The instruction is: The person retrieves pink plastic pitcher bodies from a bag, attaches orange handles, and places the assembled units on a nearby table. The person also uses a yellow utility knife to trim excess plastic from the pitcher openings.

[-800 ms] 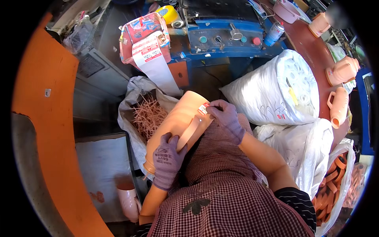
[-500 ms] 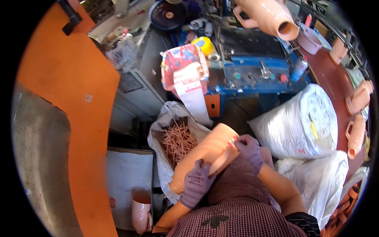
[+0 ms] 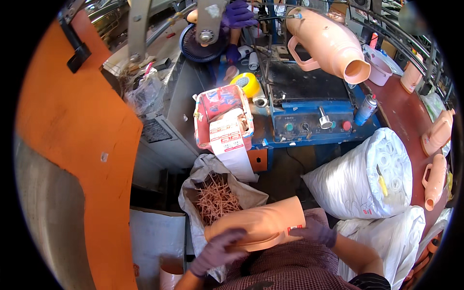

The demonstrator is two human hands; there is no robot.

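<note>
A peach plastic jug [image 3: 263, 220] with a handle along its side lies across my lap, its wide end to the right. My left hand [image 3: 221, 249], in a purple glove and slightly blurred, holds it near the narrow end and handle. At the wide end, the gloved fingers of my right hand [image 3: 316, 233] grip the jug beside a small red-and-white sticker [image 3: 296, 228] on its wall. Another peach jug [image 3: 331, 46], its mouth pointing down and right, hangs from a rod at the upper right.
A sack of thin peach plastic sprues [image 3: 216, 199] stands ahead. Beyond it are a pink basket [image 3: 199, 130] with a strip of labels [image 3: 227, 137] and yellow tape [image 3: 247, 83]. A white sack [image 3: 338, 181] stands right. A co-worker's purple-gloved hand [image 3: 239, 14] shows at the back.
The jug has turned flatter and moved lower, nearer my lap. My right hand has shifted down along its wide end, where the sticker now sits flat. A co-worker's gloved hands have appeared.
</note>
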